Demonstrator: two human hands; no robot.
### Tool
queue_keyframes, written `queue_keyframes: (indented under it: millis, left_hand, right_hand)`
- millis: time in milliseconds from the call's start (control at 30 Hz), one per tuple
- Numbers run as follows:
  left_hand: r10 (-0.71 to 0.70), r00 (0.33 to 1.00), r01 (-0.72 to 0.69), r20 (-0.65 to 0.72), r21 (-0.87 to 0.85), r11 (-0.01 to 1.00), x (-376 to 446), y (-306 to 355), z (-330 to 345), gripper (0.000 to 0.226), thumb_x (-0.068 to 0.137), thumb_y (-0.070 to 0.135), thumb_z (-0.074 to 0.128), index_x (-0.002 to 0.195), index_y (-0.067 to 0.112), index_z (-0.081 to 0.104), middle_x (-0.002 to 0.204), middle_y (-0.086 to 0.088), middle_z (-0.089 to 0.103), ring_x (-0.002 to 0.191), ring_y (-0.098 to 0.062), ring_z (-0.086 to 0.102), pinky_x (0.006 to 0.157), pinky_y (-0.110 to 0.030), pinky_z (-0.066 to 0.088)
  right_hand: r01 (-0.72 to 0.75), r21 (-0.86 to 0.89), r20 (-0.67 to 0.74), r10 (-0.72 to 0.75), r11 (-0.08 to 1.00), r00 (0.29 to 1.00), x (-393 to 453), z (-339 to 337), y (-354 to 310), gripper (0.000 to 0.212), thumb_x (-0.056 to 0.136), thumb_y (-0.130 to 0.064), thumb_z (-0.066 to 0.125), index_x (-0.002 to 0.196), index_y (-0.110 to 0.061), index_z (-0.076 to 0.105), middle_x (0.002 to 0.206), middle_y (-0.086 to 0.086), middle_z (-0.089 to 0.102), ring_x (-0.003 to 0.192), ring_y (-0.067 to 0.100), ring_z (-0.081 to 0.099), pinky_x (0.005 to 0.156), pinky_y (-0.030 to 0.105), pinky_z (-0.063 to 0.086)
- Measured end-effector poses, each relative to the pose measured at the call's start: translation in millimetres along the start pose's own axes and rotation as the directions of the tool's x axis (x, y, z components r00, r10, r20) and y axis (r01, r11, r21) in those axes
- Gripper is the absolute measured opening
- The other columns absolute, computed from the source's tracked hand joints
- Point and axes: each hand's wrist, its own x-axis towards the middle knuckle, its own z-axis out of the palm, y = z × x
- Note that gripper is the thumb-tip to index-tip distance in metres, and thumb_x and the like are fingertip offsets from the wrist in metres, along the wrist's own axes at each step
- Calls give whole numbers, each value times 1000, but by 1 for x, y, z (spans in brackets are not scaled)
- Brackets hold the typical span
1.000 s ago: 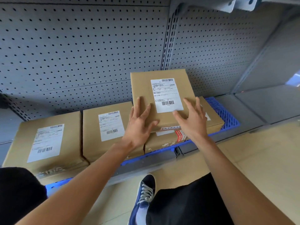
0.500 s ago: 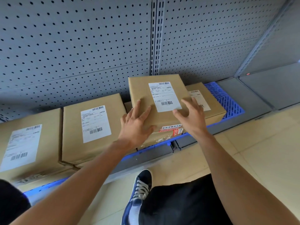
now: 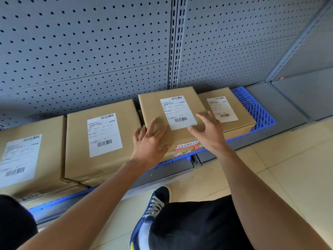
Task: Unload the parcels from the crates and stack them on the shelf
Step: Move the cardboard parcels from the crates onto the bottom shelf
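Note:
A brown cardboard parcel (image 3: pixel 156 109) with a white barcode label lies on top of another parcel on the low shelf. My left hand (image 3: pixel 149 143) lies flat on its near left corner with the fingers spread. My right hand (image 3: pixel 209 132) presses on its near right part, fingers spread and straight, beside the label. A lower parcel (image 3: pixel 239 112) shows to the right of it. Two more labelled parcels, one in the middle (image 3: pixel 77 138) and one at the far left (image 3: pixel 50 150), stand side by side along the shelf.
A blue plastic grid mat (image 3: pixel 255 109) covers the shelf bottom under the parcels. Grey pegboard (image 3: pixel 90 51) forms the back wall, with a slotted upright (image 3: pixel 176 42) in the middle. A bare grey shelf section (image 3: pixel 297 92) lies to the right. My shoe (image 3: pixel 155 206) stands on the tiled floor.
The top parcel has slid back and down until it lies square on the parcel beneath. Both hands stayed on its near part, and the view has moved closer.

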Motion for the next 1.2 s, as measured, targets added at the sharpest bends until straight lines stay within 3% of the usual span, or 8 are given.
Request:
queue_keyframes:
  millis: [367,533,667,967,1100,1200]
  left_hand:
    - [38,997,-36,-70,28,999,-2,-4,8,67,87,49,68,148,36,46,163,-1,26,142,-37,30,121,-54,13]
    - [75,990,-74,-122,11,997,-8,-10,6,63,84,46,73,142,26,56,154,-9,41,140,-37,35,116,-59,27]
    - [123,980,-119,-159,35,992,-11,-15,1,64,85,55,51,141,24,57,151,-6,45,140,-33,37,110,-58,34]
    - [62,986,-45,-156,111,993,-17,-37,-1,83,82,74,48,148,24,46,159,-7,34,146,-30,28,116,-61,20]
    - [72,986,-52,-149,135,990,-18,-37,0,83,81,72,51,146,20,50,155,-7,40,143,-31,33,115,-62,23]
    - [86,985,-62,-153,154,986,-17,-39,2,79,81,66,65,142,17,54,152,-8,44,143,-30,36,113,-64,26]
  right_hand:
    - [22,-23,-3,-22,1000,1000,3,2,3,73,88,-61,63,150,-32,39,166,-1,12,149,29,18,119,57,25]
    - [10,-31,-1,-10,999,1000,2,3,2,73,89,-59,63,151,-33,38,168,-1,8,151,28,13,120,57,21]
    - [10,-42,4,-10,999,1000,2,3,1,73,88,-60,63,151,-33,37,167,-1,8,151,29,13,119,59,22]
    - [20,-64,26,-19,998,999,2,2,-6,73,91,-58,62,153,-33,34,169,0,5,152,29,11,121,57,18]
    - [51,-79,37,-48,996,998,3,1,-10,74,92,-58,60,155,-31,33,169,2,5,153,30,9,120,54,16]
    - [58,-95,49,-54,994,997,5,3,-11,73,92,-59,59,155,-32,32,169,3,2,153,31,9,120,54,15]
